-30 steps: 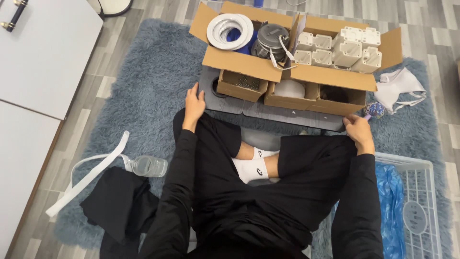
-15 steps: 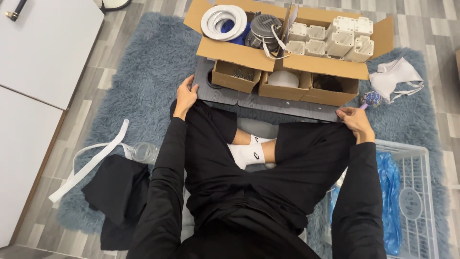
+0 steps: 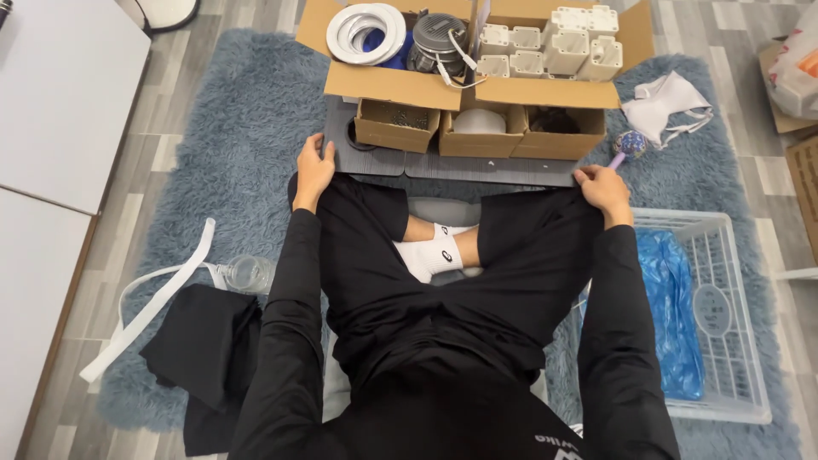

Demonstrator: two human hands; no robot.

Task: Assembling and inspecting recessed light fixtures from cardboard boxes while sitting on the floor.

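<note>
I sit cross-legged on a blue-grey rug (image 3: 239,111). In front of my knees lies a flat grey board (image 3: 477,168) that carries three small open cardboard boxes (image 3: 396,136) and, behind them, a large open cardboard box (image 3: 383,85). The large box holds white rings (image 3: 366,30), a grey round part (image 3: 439,38) and several white plastic blocks (image 3: 554,47). My left hand (image 3: 313,166) grips the board's near left corner. My right hand (image 3: 603,186) grips its near right corner.
A purple-handled round thing (image 3: 629,145) and a white cloth (image 3: 665,106) lie right of the board. A white wire basket (image 3: 733,341) with blue plastic (image 3: 673,307) stands at my right. At my left lie black cloth (image 3: 200,349), a white strap (image 3: 145,307), a clear jar (image 3: 247,273) and white furniture (image 3: 60,102).
Both hands have stayed on the board's corners. The board with its boxes now sits closer to my knees, and the view has shifted a little.
</note>
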